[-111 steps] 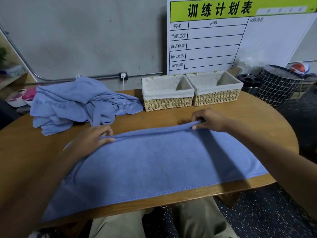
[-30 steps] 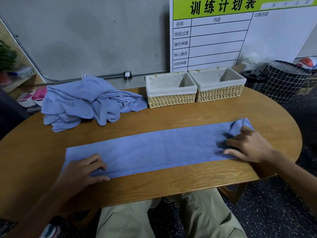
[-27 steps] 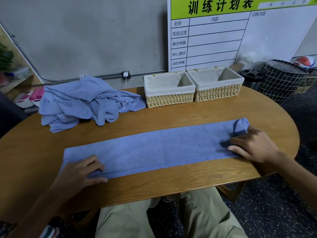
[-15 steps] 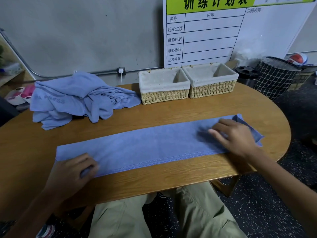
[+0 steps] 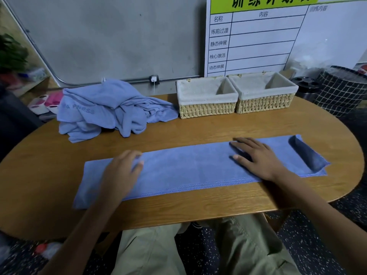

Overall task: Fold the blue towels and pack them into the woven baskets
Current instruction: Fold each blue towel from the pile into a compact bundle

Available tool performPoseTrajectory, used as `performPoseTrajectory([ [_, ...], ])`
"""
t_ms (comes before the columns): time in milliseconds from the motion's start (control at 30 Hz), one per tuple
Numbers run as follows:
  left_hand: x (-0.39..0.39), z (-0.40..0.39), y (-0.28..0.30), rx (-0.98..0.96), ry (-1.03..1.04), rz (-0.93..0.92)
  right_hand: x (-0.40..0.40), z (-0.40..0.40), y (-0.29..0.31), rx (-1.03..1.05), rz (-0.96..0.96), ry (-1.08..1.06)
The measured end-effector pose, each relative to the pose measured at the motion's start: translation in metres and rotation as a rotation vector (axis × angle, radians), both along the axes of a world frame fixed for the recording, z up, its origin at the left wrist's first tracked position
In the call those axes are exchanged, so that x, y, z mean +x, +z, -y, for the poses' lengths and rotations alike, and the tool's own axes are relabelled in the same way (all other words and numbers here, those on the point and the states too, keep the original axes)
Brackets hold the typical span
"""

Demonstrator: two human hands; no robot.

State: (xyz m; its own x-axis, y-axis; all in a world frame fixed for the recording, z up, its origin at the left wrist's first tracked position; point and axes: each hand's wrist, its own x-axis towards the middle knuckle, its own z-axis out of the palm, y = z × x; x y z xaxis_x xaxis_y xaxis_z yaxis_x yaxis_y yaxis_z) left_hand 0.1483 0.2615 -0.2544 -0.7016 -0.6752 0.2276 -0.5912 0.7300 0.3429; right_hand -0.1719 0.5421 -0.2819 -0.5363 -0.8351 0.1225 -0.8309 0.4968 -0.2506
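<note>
Both hands lie flat, fingers straight, grasping nothing: left hand (image 5: pixel 122 171) and right hand (image 5: pixel 256 157) press the long, soft terry towel strip (image 5: pixel 188 169) near the oval wooden table's (image 5: pixel 178 207) front edge.

towels (image 5: pixel 188 167) blue | baskets (image 5: pixel 206 110) straw weave, beige liner | table (image 5: pixel 198 130) wood-grain tan | bin (image 5: pixel 341 96) at 2 o'clock black, white grid

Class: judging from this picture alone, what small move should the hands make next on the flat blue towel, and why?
Probably flatten the upturned right end of the long blue towel strip: both the left hand and right hand lie flat mid-strip.
</note>
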Motion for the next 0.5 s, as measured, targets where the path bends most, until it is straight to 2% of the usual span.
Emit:
performPoseTrajectory([
  [100,-0.015,0.009,-0.027,0.005,-0.035,0.289,-0.014,-0.006,-0.003,0.050,0.029,-0.039],
  [167,-0.008,0.021,-0.035,0.005,-0.008,0.410,-0.028,-0.024,-0.005,0.058,0.048,-0.094],
  [300,-0.009,0.033,-0.035,-0.016,-0.012,0.455,-0.044,-0.037,-0.003,0.090,0.049,-0.169],
  [500,-0.009,0.051,-0.026,0.039,0.010,0.412,-0.058,-0.022,0.004,0.102,0.060,-0.175],
])
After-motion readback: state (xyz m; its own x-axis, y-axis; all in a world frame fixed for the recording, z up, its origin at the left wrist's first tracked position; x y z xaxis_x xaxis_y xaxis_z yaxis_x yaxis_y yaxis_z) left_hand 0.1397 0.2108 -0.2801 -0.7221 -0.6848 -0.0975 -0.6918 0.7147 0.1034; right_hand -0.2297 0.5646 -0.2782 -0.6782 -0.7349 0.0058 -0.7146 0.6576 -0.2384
